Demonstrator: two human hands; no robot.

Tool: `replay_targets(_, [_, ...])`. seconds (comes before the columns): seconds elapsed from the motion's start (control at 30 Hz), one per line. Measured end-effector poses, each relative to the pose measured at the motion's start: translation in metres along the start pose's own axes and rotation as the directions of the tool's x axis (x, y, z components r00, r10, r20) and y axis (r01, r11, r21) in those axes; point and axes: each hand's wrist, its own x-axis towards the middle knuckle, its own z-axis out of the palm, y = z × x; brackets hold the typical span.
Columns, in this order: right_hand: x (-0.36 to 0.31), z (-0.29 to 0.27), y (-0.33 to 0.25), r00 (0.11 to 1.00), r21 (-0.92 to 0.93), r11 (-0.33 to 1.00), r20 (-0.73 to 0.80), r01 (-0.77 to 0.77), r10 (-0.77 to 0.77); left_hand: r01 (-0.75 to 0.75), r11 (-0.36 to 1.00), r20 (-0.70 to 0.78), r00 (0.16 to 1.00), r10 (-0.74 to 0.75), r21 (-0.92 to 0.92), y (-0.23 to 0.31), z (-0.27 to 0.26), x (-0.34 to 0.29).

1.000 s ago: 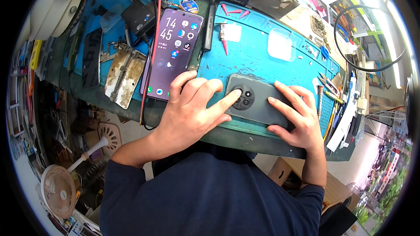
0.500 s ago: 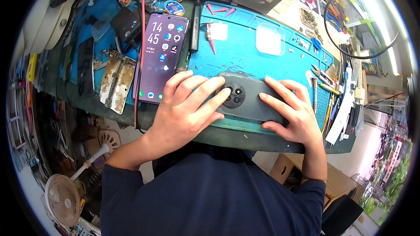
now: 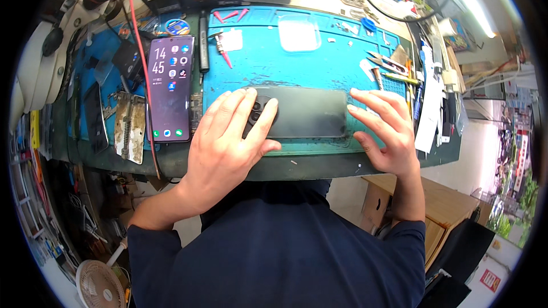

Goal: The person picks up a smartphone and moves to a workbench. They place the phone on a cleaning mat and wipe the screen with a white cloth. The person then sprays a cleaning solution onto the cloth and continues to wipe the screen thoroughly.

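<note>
A dark grey smartphone (image 3: 311,113) lies back up across the front of a blue work mat (image 3: 268,74), its round camera bump at the left end. Over that bump spread the stretched fingers of my left hand (image 3: 225,134), partly hiding the lenses; it touches the phone without gripping it. My right hand (image 3: 388,128) is open just past the phone's right end, fingertips near its edge, nothing in its fingers. Left of my left hand, a second smartphone (image 3: 169,100) with a lit purple screen lies face up.
A black pen-shaped tool (image 3: 204,43), a red-tipped dispenser (image 3: 224,51) and a clear plastic box (image 3: 299,33) lie farther back. Cutters (image 3: 388,63) and other tools crowd the right. A red cable (image 3: 137,45) runs down beside the lit phone; a worn metal plate (image 3: 130,128) lies left of it.
My right hand has come off the phone's back to beside its right end. My left hand stays over the camera bump. The view has turned, so the bench appears farther left.
</note>
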Motion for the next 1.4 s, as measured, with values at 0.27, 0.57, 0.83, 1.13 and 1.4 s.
replay_targets(0.27, [-0.045,0.023,-0.013,0.994,-0.049,0.998,-0.100,-0.048,0.043,-0.004,0.988,-0.036,0.999,0.009,0.157,0.010,0.013,0.008])
replay_targets(0.57, [-0.048,0.027,-0.011,0.997,-0.029,0.999,-0.066,-0.044,0.042,0.038,0.982,-0.070,0.997,-0.025,0.187,0.014,0.019,0.007])
replay_targets(0.83, [-0.048,0.027,-0.009,0.999,-0.072,0.996,0.012,-0.046,0.047,0.069,0.981,-0.026,0.997,-0.066,0.183,0.019,0.017,0.010])
replay_targets(1.13, [-0.048,0.029,-0.008,0.999,-0.103,0.994,0.027,-0.037,0.040,0.037,0.986,-0.020,0.999,-0.034,0.161,0.024,0.018,0.018])
replay_targets(1.4, [-0.046,0.029,-0.010,0.999,-0.117,0.993,0.033,-0.026,0.030,0.027,0.997,0.086,0.996,-0.032,0.066,0.029,0.008,0.032])
